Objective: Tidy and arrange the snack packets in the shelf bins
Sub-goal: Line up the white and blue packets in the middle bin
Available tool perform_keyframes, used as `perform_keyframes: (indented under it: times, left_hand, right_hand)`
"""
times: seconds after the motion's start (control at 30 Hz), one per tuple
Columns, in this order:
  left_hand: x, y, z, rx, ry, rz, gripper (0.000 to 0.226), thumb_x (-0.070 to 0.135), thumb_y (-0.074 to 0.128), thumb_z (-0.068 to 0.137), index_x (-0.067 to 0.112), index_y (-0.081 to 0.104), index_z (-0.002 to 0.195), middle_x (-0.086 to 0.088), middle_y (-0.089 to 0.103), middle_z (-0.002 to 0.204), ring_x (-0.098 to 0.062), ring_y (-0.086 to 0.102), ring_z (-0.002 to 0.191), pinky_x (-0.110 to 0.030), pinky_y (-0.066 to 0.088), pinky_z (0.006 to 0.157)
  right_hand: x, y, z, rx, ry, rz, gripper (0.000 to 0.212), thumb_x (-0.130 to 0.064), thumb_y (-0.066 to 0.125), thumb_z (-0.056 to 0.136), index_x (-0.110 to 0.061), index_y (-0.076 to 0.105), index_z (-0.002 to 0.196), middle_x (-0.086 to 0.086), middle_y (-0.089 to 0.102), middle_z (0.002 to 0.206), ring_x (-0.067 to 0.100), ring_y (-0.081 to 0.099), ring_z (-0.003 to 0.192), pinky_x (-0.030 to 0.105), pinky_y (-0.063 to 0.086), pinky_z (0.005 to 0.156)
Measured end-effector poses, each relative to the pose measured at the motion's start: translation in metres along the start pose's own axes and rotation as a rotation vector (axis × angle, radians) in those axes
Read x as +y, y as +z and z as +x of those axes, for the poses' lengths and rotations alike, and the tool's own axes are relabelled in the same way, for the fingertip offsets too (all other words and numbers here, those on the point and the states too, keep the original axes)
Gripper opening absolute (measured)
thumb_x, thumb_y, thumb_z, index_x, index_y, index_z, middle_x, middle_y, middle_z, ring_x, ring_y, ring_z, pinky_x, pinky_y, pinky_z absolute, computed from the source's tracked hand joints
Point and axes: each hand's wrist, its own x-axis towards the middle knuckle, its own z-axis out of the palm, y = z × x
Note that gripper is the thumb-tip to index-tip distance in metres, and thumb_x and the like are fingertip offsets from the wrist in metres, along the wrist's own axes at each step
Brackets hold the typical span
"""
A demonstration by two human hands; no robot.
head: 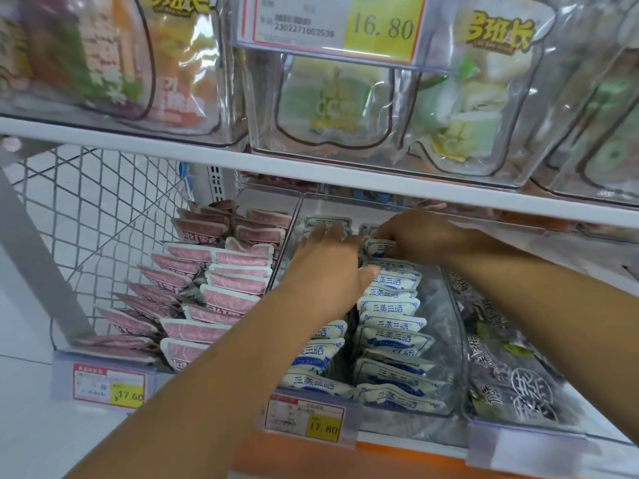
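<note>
White-and-blue snack packets (394,337) sit in two rows in the middle clear plastic bin (446,326). Left hand (328,267) straight-fingered, pressing back-left ones. Right hand (411,236) curled, pinching one at right rear.

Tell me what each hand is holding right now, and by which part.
Right hand seems to pinch a blue-and-white packet by its top edge; left hand holds nothing.

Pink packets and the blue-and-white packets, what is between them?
A clear plastic bin wall stands between the pink packets and the blue-and-white packets. The head view shows it.
</note>
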Motion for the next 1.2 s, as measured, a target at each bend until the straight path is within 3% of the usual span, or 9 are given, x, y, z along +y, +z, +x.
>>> perform_keyframes:
  times: [0.13,0.2,0.33,0.43,0.6,0.73,0.9,1.0,1.2]
  left_hand:
    - [-0.008,-0.007,-0.019,-0.315,0.006,0.072,0.077,0.059,0.044,0.093,0.018,0.018,0.153,-0.009,0.013,0.16,-0.026,0.016,0.146,-0.043,0.021,0.115]
    - [-0.012,-0.003,-0.016,-0.321,0.015,0.15,0.076,0.059,0.039,0.095,0.016,0.016,0.152,-0.01,0.013,0.159,-0.027,0.016,0.145,-0.045,0.02,0.116]
    - [-0.015,0.007,0.004,-0.343,0.0,0.189,0.067,0.05,0.03,0.1,0.015,0.01,0.153,-0.009,0.006,0.161,-0.026,0.004,0.148,-0.047,0.011,0.117]
    - [-0.017,0.013,0.013,-0.356,-0.025,0.189,0.064,0.043,0.03,0.101,0.015,0.008,0.153,-0.008,0.003,0.162,-0.025,0.0,0.148,-0.046,0.007,0.118]
    - [-0.008,-0.001,-0.008,-0.302,0.012,0.221,0.065,0.048,0.033,0.1,0.014,0.015,0.152,-0.013,0.011,0.16,-0.03,0.011,0.147,-0.043,0.014,0.119]
    - [-0.016,-0.026,-0.05,-0.216,0.166,0.228,0.059,0.046,0.033,0.101,0.017,0.022,0.151,-0.006,0.011,0.161,-0.022,0.015,0.146,-0.033,0.017,0.118]
    - [-0.036,-0.028,-0.078,-0.157,0.285,0.286,0.053,0.05,0.033,0.1,0.03,0.029,0.149,0.01,0.024,0.157,-0.01,0.019,0.143,-0.023,0.009,0.115]
    - [-0.045,-0.021,-0.081,-0.128,0.341,0.332,0.052,0.05,0.033,0.1,0.031,0.03,0.149,0.011,0.028,0.156,-0.011,0.021,0.142,-0.025,0.007,0.115]
    - [-0.051,-0.018,-0.08,-0.062,0.39,0.285,0.05,0.05,0.037,0.099,0.033,0.035,0.146,0.016,0.035,0.151,-0.009,0.026,0.137,-0.023,0.01,0.113]
  right_hand:
    - [-0.004,-0.009,-0.007,-0.019,0.014,-0.012,0.033,-0.034,0.059,0.093,-0.021,0.061,0.123,0.003,0.063,0.123,0.021,0.058,0.107,0.032,0.045,0.093]
    - [-0.009,-0.01,-0.026,-0.008,0.019,0.056,0.051,-0.043,0.053,0.095,-0.026,0.043,0.142,0.001,0.046,0.143,0.022,0.045,0.129,0.032,0.037,0.103]
    - [-0.02,0.0,-0.052,-0.124,-0.11,-0.022,0.059,-0.056,0.047,0.093,-0.032,0.031,0.144,0.003,0.036,0.148,0.027,0.044,0.128,0.044,0.043,0.102]
    - [-0.021,0.003,-0.043,-0.21,-0.038,-0.112,0.063,-0.052,0.043,0.097,-0.032,0.018,0.151,0.001,0.015,0.159,0.031,0.028,0.141,0.045,0.034,0.111]
    - [-0.026,-0.013,-0.041,-0.28,-0.024,0.015,0.062,-0.046,0.049,0.097,-0.022,0.029,0.15,0.005,0.034,0.153,0.027,0.041,0.134,0.039,0.036,0.11]
    - [-0.031,-0.026,-0.033,0.069,-0.017,0.327,0.031,-0.032,0.05,0.099,-0.027,0.057,0.128,-0.004,0.053,0.137,0.016,0.05,0.121,0.028,0.039,0.096]
    - [-0.045,0.0,0.01,0.024,0.024,0.207,0.025,-0.029,0.067,0.087,-0.019,0.069,0.11,-0.001,0.066,0.113,0.02,0.06,0.102,0.03,0.047,0.086]
    - [-0.054,0.004,0.024,0.166,0.049,0.249,0.008,-0.025,0.065,0.087,-0.025,0.072,0.091,-0.008,0.07,0.103,0.015,0.062,0.097,0.03,0.049,0.084]
    - [-0.062,0.007,0.03,0.102,0.003,0.415,0.016,-0.027,0.063,0.091,-0.023,0.072,0.103,-0.006,0.069,0.109,0.014,0.062,0.102,0.023,0.039,0.08]
